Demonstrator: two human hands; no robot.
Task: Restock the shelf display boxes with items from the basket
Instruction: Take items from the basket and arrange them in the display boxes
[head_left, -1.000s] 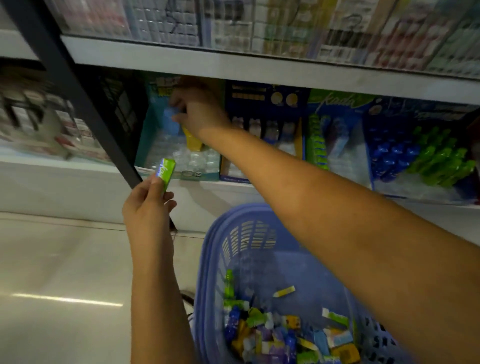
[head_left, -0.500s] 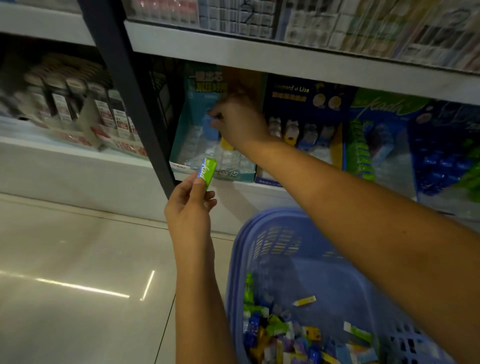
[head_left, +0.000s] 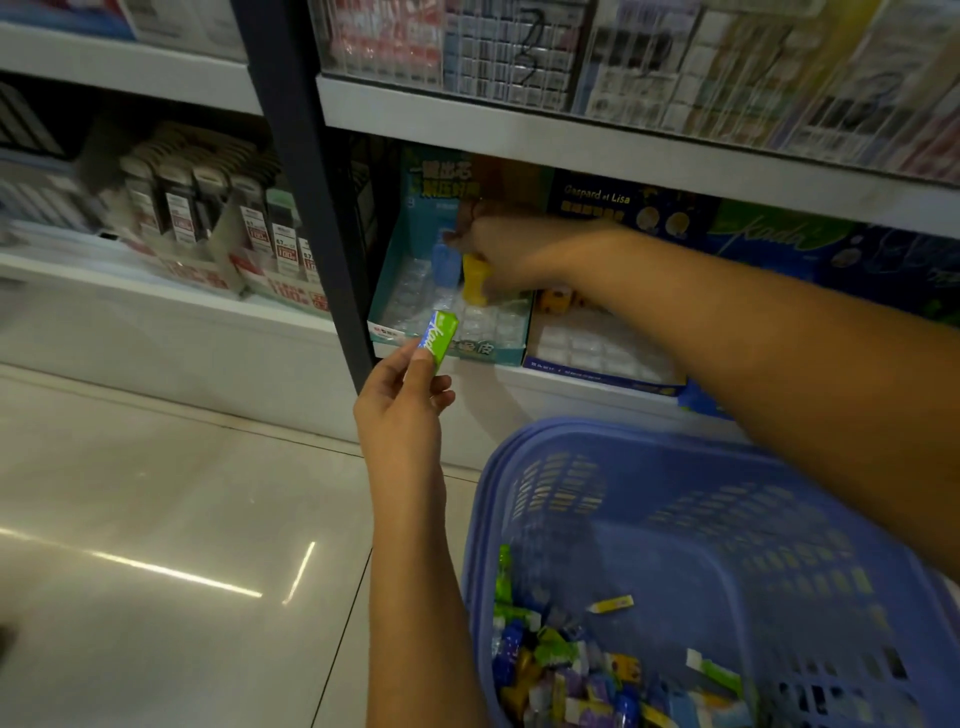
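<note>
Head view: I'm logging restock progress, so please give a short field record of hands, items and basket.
left hand: pinches green pack in front of teal display box
right hand: inside teal display box, against yellow item and blue item; grip blurred
basket: blue, mixed packs lying in its bottom

Dim indoor light, with white glare streaks on the glossy floor (head_left: 171, 519), deep shadow under the shelf (head_left: 571, 140), motion blur over the right hand (head_left: 511, 249), and straight lines bowing toward the edges.
</note>
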